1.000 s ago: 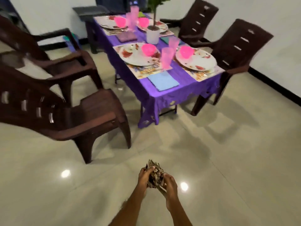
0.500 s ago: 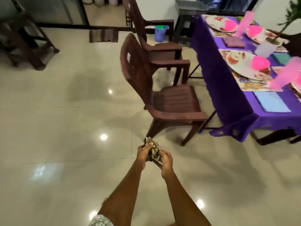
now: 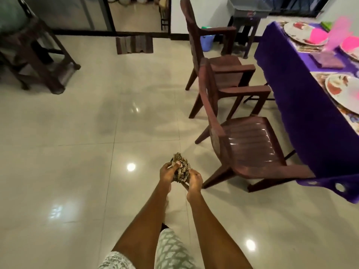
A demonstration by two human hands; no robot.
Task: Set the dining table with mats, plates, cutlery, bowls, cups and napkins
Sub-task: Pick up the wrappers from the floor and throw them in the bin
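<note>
I hold a crumpled, brown-and-white patterned bundle [image 3: 180, 167] out in front of me over the floor. My left hand [image 3: 168, 172] grips its left side and my right hand [image 3: 195, 180] grips its right side. I cannot tell what the bundle is. The dining table [image 3: 303, 98], under a purple cloth, runs along the right edge. On it lie white patterned plates [image 3: 343, 90], pink bowls [image 3: 318, 34], a blurred pink cup [image 3: 339, 33], a purple napkin [image 3: 326, 61] and printed mats.
Two brown plastic chairs [image 3: 250, 146] stand between me and the table, to my right. A dark side table with a grey tray [image 3: 248, 6] is at the back. A dark wooden stand [image 3: 37, 55] is far left; a striped doormat [image 3: 134, 43] lies by a doorway.
My view has swung left, so the table slid from the centre to the right edge. Both hands have stayed shut on the bundle.
</note>
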